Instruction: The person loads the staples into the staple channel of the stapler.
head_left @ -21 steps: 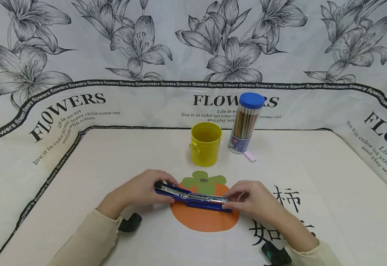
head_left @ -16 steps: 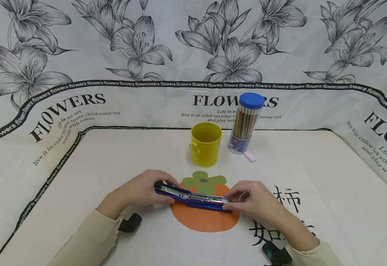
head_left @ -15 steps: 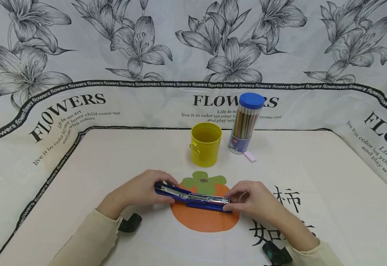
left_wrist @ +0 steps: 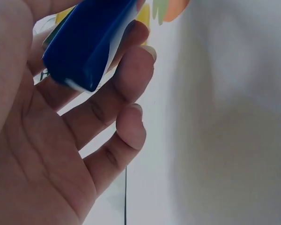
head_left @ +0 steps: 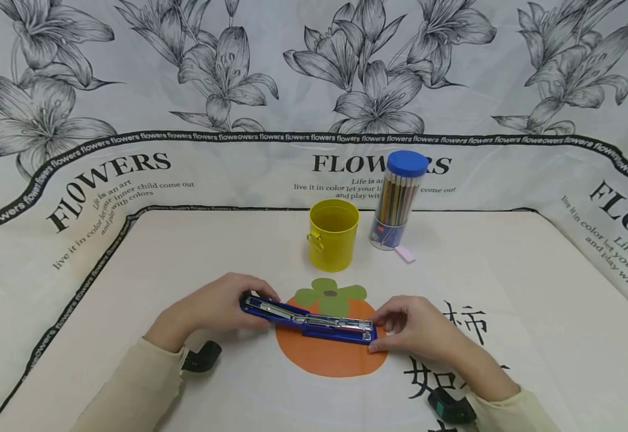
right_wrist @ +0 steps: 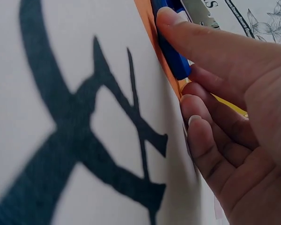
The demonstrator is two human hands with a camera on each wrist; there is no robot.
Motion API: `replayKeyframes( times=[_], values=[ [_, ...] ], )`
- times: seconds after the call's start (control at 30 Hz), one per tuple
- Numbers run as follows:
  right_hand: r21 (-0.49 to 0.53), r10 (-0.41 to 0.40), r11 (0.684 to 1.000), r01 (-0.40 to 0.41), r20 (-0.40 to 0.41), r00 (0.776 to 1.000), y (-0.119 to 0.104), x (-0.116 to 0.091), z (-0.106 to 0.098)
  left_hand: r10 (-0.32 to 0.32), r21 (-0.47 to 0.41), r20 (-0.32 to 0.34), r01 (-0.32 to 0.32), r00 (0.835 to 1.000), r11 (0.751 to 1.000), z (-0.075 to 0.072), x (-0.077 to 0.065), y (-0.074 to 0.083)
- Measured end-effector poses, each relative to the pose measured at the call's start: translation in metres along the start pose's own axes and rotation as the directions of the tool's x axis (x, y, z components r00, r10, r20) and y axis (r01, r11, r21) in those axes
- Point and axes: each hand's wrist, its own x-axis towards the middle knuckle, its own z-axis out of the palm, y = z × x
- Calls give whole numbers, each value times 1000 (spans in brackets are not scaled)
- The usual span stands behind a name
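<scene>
A blue stapler [head_left: 311,321] lies folded out lengthwise over the orange persimmon print, its metal staple channel and bare anvil plate facing up. My left hand [head_left: 222,303] grips its left end, which tilts up a little. In the left wrist view, the blue end [left_wrist: 86,47] sits between the thumb and the bent fingers [left_wrist: 136,72]. At the opposite end, my right hand [head_left: 418,327] holds the base between thumb and fingertips. The right wrist view shows the thumb [right_wrist: 201,35] against the blue side, with the index finger mostly hidden behind it.
Behind the stapler stands a yellow bucket [head_left: 332,240] with a small side handle. To its right is a clear tube of pencils [head_left: 397,201] with a blue lid, and a pink eraser [head_left: 404,254] lies at its foot. A printed floral cloth [head_left: 211,240] covers the table.
My left hand has shifted slightly left with its end of the stapler. My right fingertips have drawn back to the end of the base, so the anvil plate shows now.
</scene>
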Motion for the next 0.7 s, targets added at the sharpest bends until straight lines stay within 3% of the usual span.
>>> replayKeyframes(
  times=[0.4, 0.7],
  values=[
    [25, 6, 1000, -6, 0, 1000, 3, 0, 0, 9, -15, -8, -9, 1000, 1000, -4, -2, 1],
    [20, 13, 1000, -13, 0, 1000, 2, 1, 1, 60, -72, -100, -68, 993, 995, -8, -2, 8]
  ],
)
